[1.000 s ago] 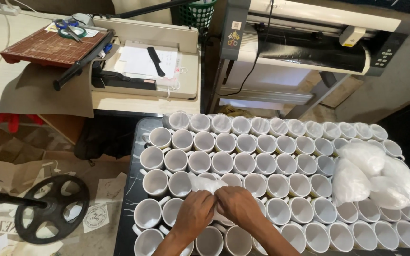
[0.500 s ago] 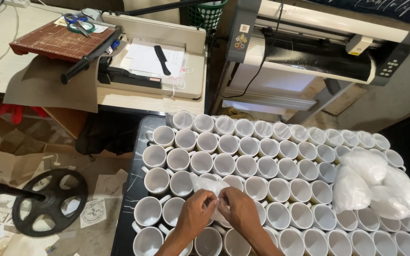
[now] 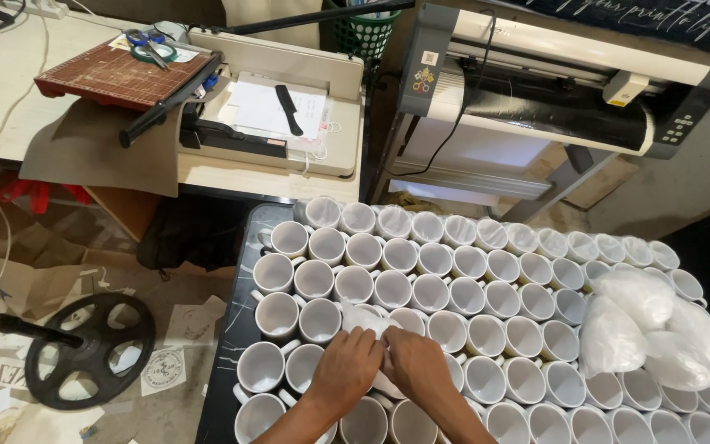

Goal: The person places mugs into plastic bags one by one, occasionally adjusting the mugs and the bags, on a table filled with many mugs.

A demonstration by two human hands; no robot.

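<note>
Left hand (image 3: 347, 368) and right hand (image 3: 415, 363): fingers closed together on a clear plastic bag (image 3: 363, 319), held over the near rows. White mugs (image 3: 421, 289): packed on a dark table (image 3: 244, 304), all around the grip. Heap of plastic bags (image 3: 647, 329): well right of it.

Paper cutter (image 3: 273, 115) sitting on pale bench (image 3: 10, 90), scissors (image 3: 148, 45) lying on brown mat (image 3: 112, 76), vinyl plotter (image 3: 552, 90) standing behind, fan base (image 3: 88, 349) resting on floor.
</note>
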